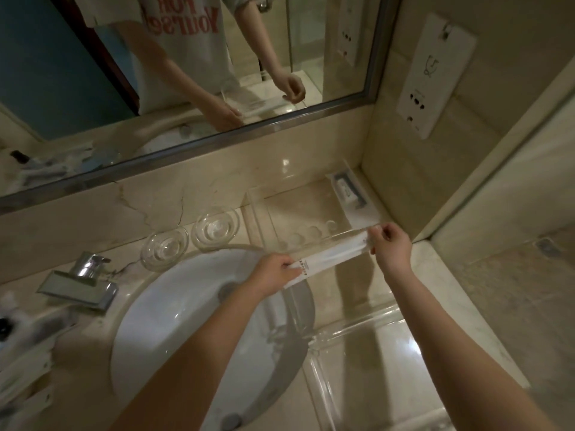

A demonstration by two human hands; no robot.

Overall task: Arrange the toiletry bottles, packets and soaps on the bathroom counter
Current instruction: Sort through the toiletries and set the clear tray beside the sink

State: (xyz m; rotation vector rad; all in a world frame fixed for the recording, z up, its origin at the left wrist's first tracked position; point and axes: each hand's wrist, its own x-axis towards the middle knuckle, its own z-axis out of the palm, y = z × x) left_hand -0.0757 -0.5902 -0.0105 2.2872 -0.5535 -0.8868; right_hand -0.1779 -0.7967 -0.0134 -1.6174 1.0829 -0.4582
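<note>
Counter: marble, spread beneath and beyond the 2 grips.
Basin: directly below the left grip; a slip at that end would likely drop the load in.
Tray: clear, just beyond both grips; 1 stowed packet lies along its far-right wall.
Long packet: white, stretched taut between the grips, above the tray's near rim.
Left hand: pinches the printed end; should carry it forward, clear of the rim.
Right hand: fingertips pinch the other end; best lowered level with the left, releasing together.
</note>
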